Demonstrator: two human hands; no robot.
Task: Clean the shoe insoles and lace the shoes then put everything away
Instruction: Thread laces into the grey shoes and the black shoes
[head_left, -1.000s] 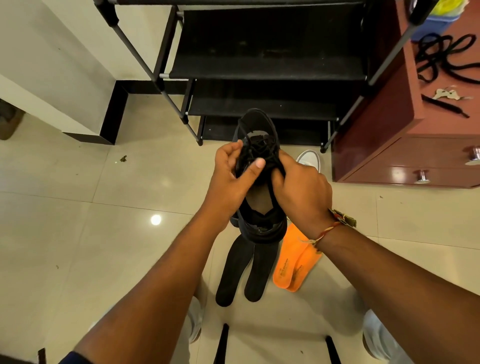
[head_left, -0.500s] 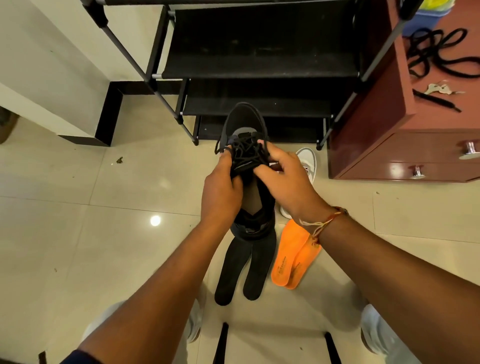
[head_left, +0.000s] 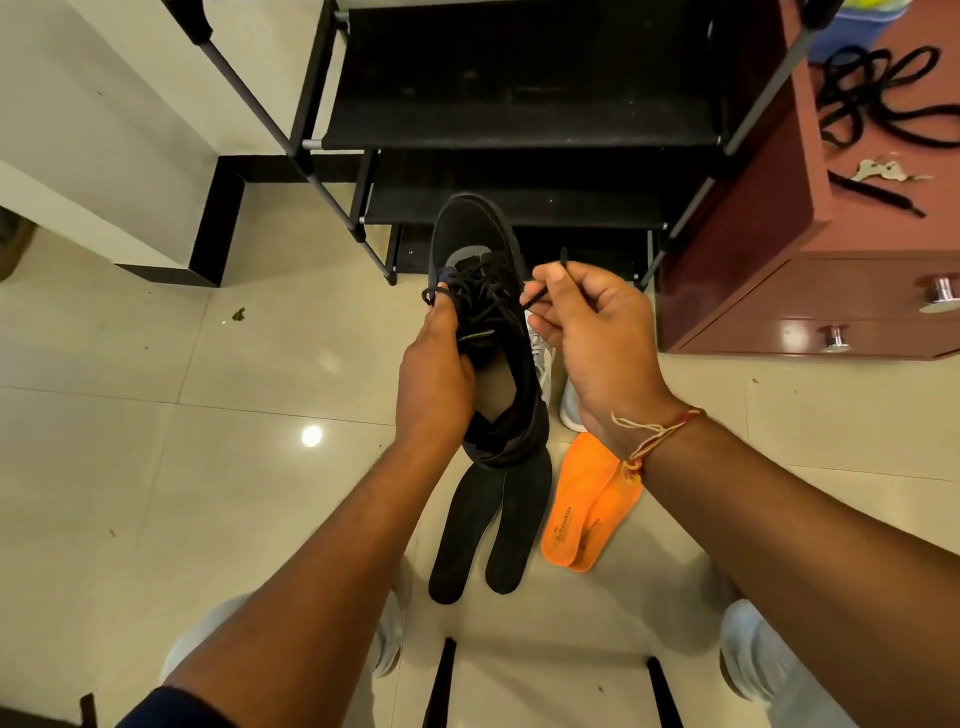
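My left hand (head_left: 434, 379) grips a black shoe (head_left: 475, 244) by its left side and holds it above the floor, toe pointing away from me. A black lace (head_left: 480, 301) is threaded loosely across the shoe's front. My right hand (head_left: 597, 343) pinches one end of that lace between thumb and fingers, just right of the shoe. Two black insoles (head_left: 483, 535) lie side by side on the tiles under the shoe. Beside them, to the right, lie two orange insoles (head_left: 582, 514). A white shoe (head_left: 548, 364) stands on the floor, mostly hidden behind my right hand.
A black shoe rack (head_left: 514, 119) stands straight ahead. A reddish drawer cabinet (head_left: 810, 291) is at the right, with a loose black lace (head_left: 872, 98) and keys (head_left: 878, 170) on top. My knees and two black stool legs show at the bottom edge.
My right hand has come off the shoe's tongue and drawn a lace end out to the right. The left hand keeps holding the shoe.
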